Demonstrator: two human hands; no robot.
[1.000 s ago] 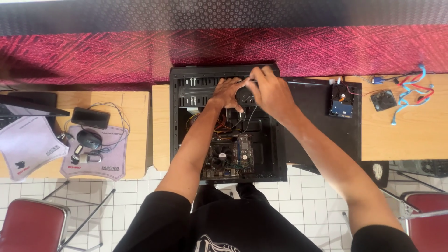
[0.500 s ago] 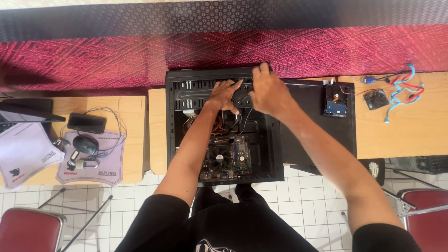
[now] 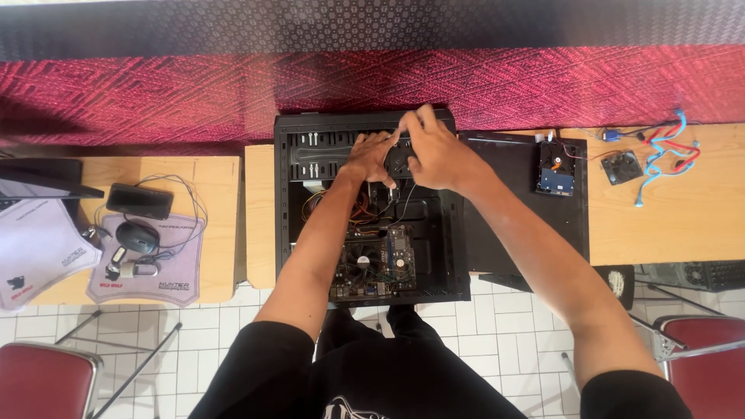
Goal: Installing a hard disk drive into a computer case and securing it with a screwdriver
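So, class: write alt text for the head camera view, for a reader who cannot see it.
Seen from above, a person's left hand and right hand meet on a small black fan at the far end of an open black computer case lying on wooden tables. A hard drive and loose coloured cables sit to the right, a computer mouse on its mat to the left.

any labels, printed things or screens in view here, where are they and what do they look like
Mouse pad: left table, rectangular, pale lilac with small dark print at its corners.
Printed sheet: far left table edge, pale, with small black logos.
Hard drive label: on the black side panel right of the computer case, blue and white rectangle.
Phone: left table, dark screen, off.
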